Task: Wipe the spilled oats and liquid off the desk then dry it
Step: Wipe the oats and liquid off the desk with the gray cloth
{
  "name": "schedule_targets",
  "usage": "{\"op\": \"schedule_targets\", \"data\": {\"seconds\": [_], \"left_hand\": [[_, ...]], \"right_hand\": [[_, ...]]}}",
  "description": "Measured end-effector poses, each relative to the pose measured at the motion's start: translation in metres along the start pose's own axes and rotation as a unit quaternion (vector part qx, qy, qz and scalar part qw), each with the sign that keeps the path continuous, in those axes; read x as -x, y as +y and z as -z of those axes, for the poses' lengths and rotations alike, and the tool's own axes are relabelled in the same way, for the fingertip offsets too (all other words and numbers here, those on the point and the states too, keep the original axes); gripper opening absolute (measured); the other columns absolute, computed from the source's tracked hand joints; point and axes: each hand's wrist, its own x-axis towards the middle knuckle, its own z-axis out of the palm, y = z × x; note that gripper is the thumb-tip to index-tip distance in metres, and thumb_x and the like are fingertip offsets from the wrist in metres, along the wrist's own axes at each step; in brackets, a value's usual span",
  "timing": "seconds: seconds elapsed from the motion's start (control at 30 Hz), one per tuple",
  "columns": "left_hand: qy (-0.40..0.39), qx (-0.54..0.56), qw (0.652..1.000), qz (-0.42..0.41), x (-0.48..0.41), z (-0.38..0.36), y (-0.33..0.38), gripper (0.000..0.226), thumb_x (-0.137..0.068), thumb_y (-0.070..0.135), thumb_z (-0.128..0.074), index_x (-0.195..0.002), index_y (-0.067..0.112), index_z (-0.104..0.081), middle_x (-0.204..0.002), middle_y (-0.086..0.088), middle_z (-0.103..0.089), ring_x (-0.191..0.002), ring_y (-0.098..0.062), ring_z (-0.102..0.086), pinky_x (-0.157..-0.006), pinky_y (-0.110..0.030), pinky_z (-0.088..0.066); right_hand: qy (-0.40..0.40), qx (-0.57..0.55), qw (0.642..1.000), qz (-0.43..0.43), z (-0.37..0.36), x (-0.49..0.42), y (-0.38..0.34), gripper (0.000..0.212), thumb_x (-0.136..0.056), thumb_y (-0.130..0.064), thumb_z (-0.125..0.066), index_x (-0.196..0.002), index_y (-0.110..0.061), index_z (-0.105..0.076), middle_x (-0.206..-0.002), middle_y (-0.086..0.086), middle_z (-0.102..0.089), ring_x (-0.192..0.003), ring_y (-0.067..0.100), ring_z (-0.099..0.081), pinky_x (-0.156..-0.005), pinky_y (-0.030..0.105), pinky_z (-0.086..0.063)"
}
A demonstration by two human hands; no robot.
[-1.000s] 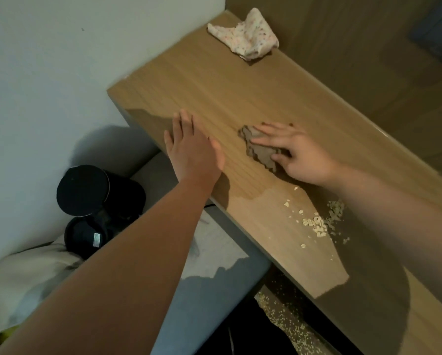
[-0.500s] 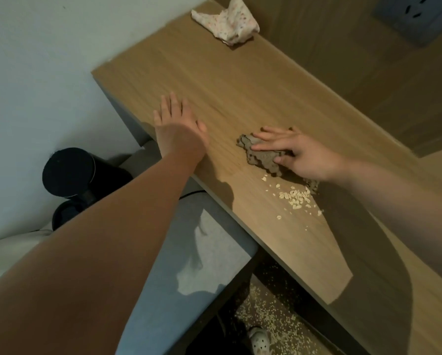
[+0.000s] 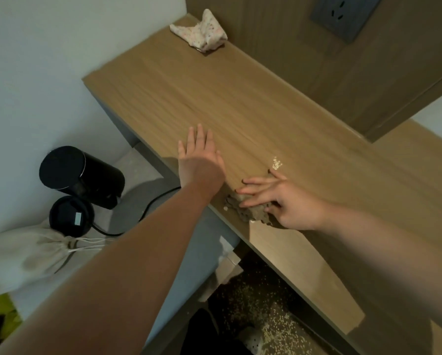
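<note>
Brown rag (image 3: 252, 213) at desk (image 3: 266, 106) front edge, pinned under right hand (image 3: 281, 201): fingers splayed, straight, pressing flat, not curled round it. Small patch of oats (image 3: 276, 163) on the desk just beyond its fingertips. Left hand (image 3: 199, 160) beside, palm down on the bare wood, fingers straight, holding nothing. Dotted cloth (image 3: 199, 34) at far corner. More oats on floor (image 3: 266, 321). Black kettle base (image 3: 70, 216) has a label, unreadable.

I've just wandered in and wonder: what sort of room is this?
Likely a bedroom or dorm room: a narrow wooden desk along a wall, a wall socket above it, and a cloth drawstring bag beside.
</note>
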Motion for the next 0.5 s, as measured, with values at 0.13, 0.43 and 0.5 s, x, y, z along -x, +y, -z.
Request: {"op": "schedule_targets", "data": {"seconds": [0.13, 0.43, 0.5], "left_hand": [[0.014, 0.013, 1.000, 0.013, 0.013, -0.003, 0.016, 0.057, -0.103, 0.031, -0.025, -0.156, 0.013, -0.011, -0.164, -0.008, -0.001, -0.151, -0.024, 0.001, -0.121, -0.046, -0.001], [0.036, 0.046, 0.998, 0.020, 0.013, -0.006, 0.021, 0.058, -0.100, 0.029, -0.031, -0.156, 0.019, -0.017, -0.164, -0.005, -0.005, -0.151, -0.021, 0.000, -0.121, -0.047, -0.001], [0.046, 0.060, 0.997, 0.020, 0.014, -0.005, 0.021, 0.058, -0.099, 0.026, -0.034, -0.155, 0.018, -0.020, -0.164, -0.005, -0.007, -0.151, -0.022, -0.001, -0.121, -0.047, -0.001]], "right_hand": [[0.013, 0.012, 1.000, -0.003, -0.010, 0.042, 0.007, 0.056, -0.083, 0.005, -0.064, -0.121, -0.036, -0.065, -0.140, -0.026, -0.047, -0.140, -0.004, -0.026, -0.120, 0.033, 0.006], [0.210, -0.228, 0.943, -0.124, 0.040, 0.046, -0.014, 0.056, -0.092, 0.008, -0.052, -0.106, -0.043, -0.066, -0.119, -0.037, -0.056, -0.114, -0.022, -0.045, -0.101, 0.004, -0.032], [0.266, -0.208, 0.930, -0.146, 0.078, 0.034, -0.005, 0.049, -0.094, 0.008, -0.051, -0.115, -0.032, -0.067, -0.124, -0.028, -0.056, -0.117, -0.014, -0.045, -0.101, 0.005, -0.030]]}}
